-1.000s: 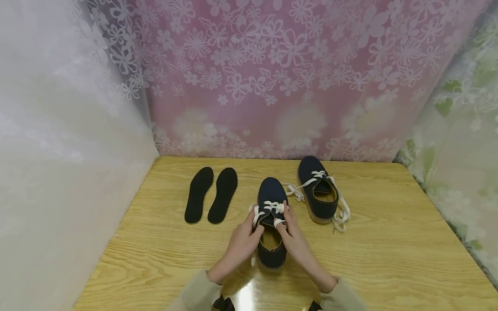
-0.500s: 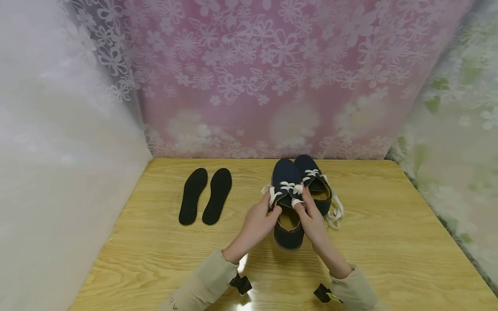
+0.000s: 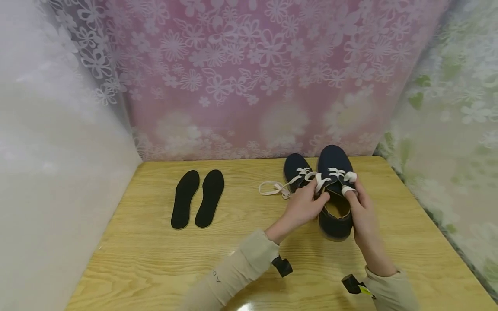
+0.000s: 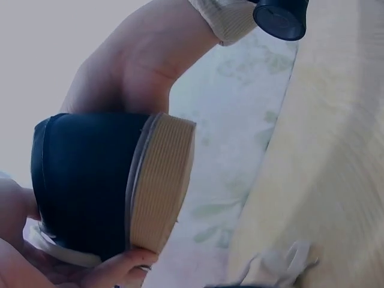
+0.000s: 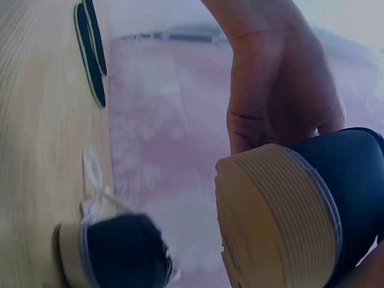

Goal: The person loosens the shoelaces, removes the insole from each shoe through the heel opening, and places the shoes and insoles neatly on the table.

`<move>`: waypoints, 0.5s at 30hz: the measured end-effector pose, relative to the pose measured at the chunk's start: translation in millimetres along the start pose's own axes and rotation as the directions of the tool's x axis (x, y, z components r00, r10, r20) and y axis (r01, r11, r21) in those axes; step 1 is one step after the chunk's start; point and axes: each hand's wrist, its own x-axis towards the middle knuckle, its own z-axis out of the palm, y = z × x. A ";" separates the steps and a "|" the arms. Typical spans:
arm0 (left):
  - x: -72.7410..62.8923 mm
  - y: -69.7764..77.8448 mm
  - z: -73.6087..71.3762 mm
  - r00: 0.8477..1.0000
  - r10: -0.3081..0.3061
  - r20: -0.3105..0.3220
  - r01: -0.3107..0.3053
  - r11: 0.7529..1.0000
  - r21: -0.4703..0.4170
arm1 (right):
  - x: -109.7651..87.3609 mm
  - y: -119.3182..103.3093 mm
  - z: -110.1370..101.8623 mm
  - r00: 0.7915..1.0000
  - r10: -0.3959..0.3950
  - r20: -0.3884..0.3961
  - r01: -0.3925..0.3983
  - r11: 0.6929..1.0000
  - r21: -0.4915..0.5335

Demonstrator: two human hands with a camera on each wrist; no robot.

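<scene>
A navy sneaker [image 3: 333,158] with white laces and a tan inside is held up over the right part of the table, toe pointing away. My left hand [image 3: 303,204] grips its left side by the lace opening, thumb at the collar. On the opposite side my right hand [image 3: 363,218] grips the shoe, a white lace bunched at its fingers. Both wrist views catch the shoe's heel [image 4: 90,180] and ribbed tan sole [image 5: 288,210]. Fingers under the shoe are partly hidden. The second navy sneaker [image 3: 294,167] stands just left, partly covered by my left hand.
Two black insoles, a left one [image 3: 184,199] and a right one [image 3: 210,198], lie side by side on the left of the wooden table [image 3: 155,259]. A loose white lace [image 3: 272,188] trails left from the standing shoe. A pink floral curtain [image 3: 233,86] hangs behind the table.
Both hands have lifted the sneaker off the near middle of the table and carried it right, past the other shoe. The head view has shifted slightly right.
</scene>
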 end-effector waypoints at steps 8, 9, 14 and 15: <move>24.2 -7.1 55.1 0.995 -0.031 0.098 0.038 0.997 -0.065 | 2.6 30.5 -44.7 0.990 0.096 -0.099 -0.088 0.993 0.083; 25.9 -8.9 61.8 0.994 -0.041 0.101 0.048 0.997 -0.068 | 3.4 34.6 -48.8 0.990 0.104 -0.095 -0.097 0.992 0.080; 29.6 -20.6 88.6 0.990 -0.099 0.098 0.108 0.990 -0.090 | 8.6 55.0 -63.1 0.987 0.150 -0.059 -0.145 0.986 0.079; 29.4 -23.4 92.7 0.989 -0.113 0.096 0.122 0.988 -0.094 | 9.6 58.9 -65.0 0.984 0.174 -0.051 -0.169 0.982 0.080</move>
